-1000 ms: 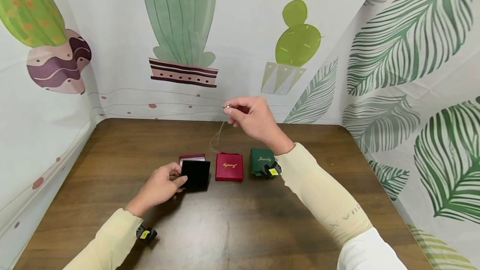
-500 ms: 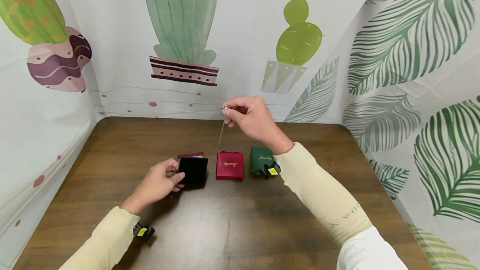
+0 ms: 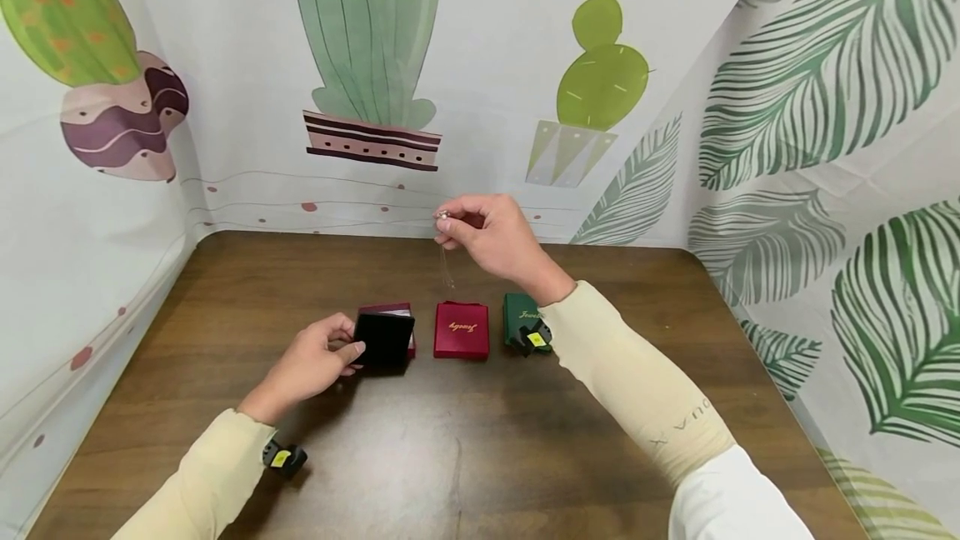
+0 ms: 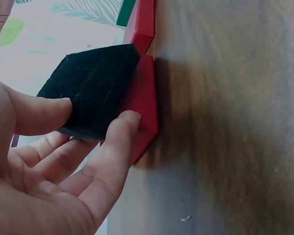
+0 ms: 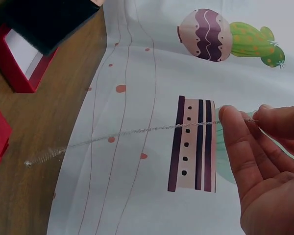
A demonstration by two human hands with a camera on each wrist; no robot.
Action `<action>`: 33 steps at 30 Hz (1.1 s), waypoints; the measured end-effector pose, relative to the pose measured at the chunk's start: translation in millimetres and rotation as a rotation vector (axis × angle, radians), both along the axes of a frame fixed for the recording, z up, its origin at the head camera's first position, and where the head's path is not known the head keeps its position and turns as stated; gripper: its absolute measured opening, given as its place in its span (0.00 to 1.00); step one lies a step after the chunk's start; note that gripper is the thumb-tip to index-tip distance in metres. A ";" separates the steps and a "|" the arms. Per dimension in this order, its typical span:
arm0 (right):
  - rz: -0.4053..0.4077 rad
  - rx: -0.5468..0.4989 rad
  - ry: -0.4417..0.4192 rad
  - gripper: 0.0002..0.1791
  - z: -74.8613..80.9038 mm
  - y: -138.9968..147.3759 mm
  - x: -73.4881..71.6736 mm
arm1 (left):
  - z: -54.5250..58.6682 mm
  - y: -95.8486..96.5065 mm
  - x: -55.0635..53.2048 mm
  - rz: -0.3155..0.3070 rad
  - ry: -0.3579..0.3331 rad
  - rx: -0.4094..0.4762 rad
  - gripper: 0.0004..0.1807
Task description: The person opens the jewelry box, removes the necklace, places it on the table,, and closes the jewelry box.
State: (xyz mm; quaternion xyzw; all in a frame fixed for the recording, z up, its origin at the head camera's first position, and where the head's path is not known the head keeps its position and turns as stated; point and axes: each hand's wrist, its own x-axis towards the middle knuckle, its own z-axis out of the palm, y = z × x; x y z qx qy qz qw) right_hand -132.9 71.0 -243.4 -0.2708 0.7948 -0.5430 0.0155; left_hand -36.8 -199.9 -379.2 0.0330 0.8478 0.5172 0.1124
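My left hand [image 3: 311, 361] pinches a black velvet jewelry-box pad [image 3: 384, 340] between thumb and fingers. The pad tilts over an open red box [image 3: 377, 307], covering most of it in the head view; its red side [image 4: 148, 105] shows beneath the pad in the left wrist view. Raised above the table's far edge, my right hand [image 3: 498, 236] pinches a thin silver chain necklace [image 5: 137, 130] between thumb and forefinger. The chain dangles below the fingertips, its lower end blurred in the right wrist view.
Beside the open box lies a closed red box [image 3: 461, 332] with gold "Jewelry" lettering. A green box [image 3: 519, 315] sits to its right, partly behind my right wrist's camera strap. A printed cloth [image 3: 495, 65] hangs behind the wooden table [image 3: 525, 448].
My right hand has drifted slightly left with the necklace, whose chain swings. My left hand has shifted the pad a little left, uncovering the open box's right side.
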 end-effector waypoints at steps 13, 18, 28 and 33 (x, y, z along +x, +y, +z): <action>-0.109 0.129 0.056 0.06 -8.4 -5.2 -19.0 | 2.2 -5.2 -1.0 0.010 0.004 0.010 0.05; -0.131 0.164 0.071 0.07 -10.0 -7.9 -26.9 | 3.1 -6.9 -2.2 0.030 -0.017 0.066 0.06; -0.129 0.173 0.030 0.10 -16.9 -14.0 -54.7 | 7.9 -9.5 -3.6 0.039 -0.017 0.141 0.08; -0.143 0.183 0.000 0.10 -19.5 -18.0 -67.3 | 11.2 -11.1 -2.3 0.047 -0.031 0.169 0.09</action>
